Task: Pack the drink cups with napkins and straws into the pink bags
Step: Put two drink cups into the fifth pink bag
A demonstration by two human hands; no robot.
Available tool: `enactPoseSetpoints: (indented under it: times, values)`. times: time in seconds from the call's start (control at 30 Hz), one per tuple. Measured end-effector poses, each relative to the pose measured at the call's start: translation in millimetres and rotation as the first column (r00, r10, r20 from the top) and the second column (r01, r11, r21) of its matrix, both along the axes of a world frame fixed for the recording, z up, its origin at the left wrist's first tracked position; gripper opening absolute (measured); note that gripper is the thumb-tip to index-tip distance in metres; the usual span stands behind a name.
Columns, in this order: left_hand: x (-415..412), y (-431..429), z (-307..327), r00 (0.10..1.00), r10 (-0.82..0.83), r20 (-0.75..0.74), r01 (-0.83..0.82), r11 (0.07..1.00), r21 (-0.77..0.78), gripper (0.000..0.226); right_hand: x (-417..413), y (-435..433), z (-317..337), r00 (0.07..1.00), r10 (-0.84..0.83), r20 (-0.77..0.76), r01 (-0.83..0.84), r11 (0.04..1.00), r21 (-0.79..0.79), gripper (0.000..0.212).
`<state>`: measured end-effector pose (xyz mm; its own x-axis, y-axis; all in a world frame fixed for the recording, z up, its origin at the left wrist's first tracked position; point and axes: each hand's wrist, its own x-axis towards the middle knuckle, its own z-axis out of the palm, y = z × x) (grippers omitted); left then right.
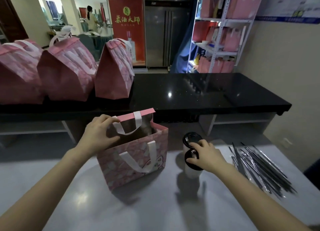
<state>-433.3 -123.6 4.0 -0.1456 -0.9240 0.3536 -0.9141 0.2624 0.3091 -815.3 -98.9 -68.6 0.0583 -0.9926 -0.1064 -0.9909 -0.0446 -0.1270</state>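
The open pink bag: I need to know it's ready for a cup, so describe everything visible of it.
The bag is pink with pale patches and a cartoon figure, with two white strap handles. It stands upright and open on the grey table, left of the cups. The left hand grips its far left rim. Its inside looks dark.

An open pink bag (135, 163) with white handles stands upright on the pale table (155, 204), two black-lidded, seemingly translucent cups (192, 172) just right of it, and dark wrapped straws (259, 166) fanned flat farther right.
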Motion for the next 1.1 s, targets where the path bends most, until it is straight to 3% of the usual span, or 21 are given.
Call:
enactPoseSetpoints:
  times: [0.23,0.43,0.6,0.8,0.9,1.1]
  values:
    - [-5.4,21.6,-13.1,0.982,-0.026,0.188,0.020,0.999,0.032,0.072,-6.3,12.1,-30.0,0.975,0.071,0.212,-0.065,0.997,-0.036,0.067]
    - [-19.8,37.7,-18.5,0.975,-0.064,0.211,0.054,0.997,0.050,0.084,-8.5,30.1,-18.4,0.972,0.144,0.188,-0.143,0.990,-0.018,0.073]
    - [-25.2,51.2,-20.7,0.982,-0.065,0.180,0.059,0.998,0.037,0.104,-8.4,35.6,51.1,0.961,0.176,0.215,-0.129,0.967,-0.218,0.085]
    - [-30.6,64.2,-23.2,0.977,-0.075,0.200,0.063,0.996,0.066,0.124,36.2,38.5,169.3,0.834,0.439,0.334,-0.264,0.849,-0.457,0.080]
    - [-32.7,71.4,-24.9,0.969,-0.087,0.231,0.075,0.995,0.061,0.128,82.9,44.1,178.9,0.785,0.528,0.325,-0.406,0.834,-0.375,0.079]
    - [-25.1,81.9,-20.5,0.971,-0.087,0.221,0.072,0.995,0.075,0.127,141.4,44.2,110.9,0.820,0.555,0.138,-0.520,0.825,-0.222,0.074]
